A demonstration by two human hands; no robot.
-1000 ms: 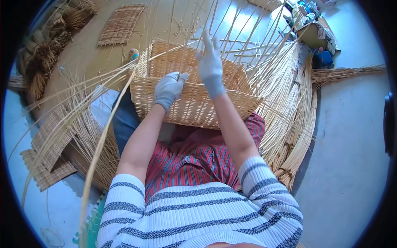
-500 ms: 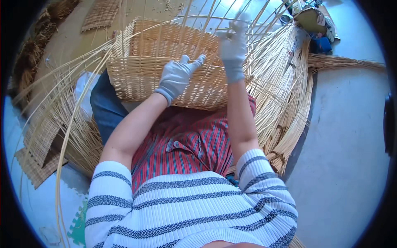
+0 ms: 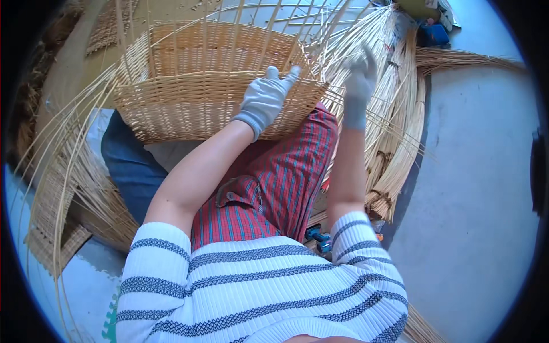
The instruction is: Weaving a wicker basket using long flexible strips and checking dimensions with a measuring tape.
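A woven tan basket (image 3: 189,108) with long upright stakes rests across my lap. My gloved left hand (image 3: 264,100) grips its near rim toward the right, fingers bent over the edge and one finger sticking up. My gloved right hand (image 3: 360,74) is raised beside the basket's right end, among loose strands, smeared by motion; whether it holds one is unclear. Beneath the basket show a red striped cloth (image 3: 303,154) and blue fabric (image 3: 128,168).
Bundles of pale strands (image 3: 400,143) lie to the right, with darker canes (image 3: 469,60) and a blue object (image 3: 434,35) behind. Woven mats (image 3: 54,217) and loose strands lie at left, another mat (image 3: 111,23) at the back. Some small teal objects (image 3: 320,237) show near my right elbow.
The basket has moved leftward in view. My left hand has shifted right along the near rim. My right hand has swung out to the right, beyond the basket's end.
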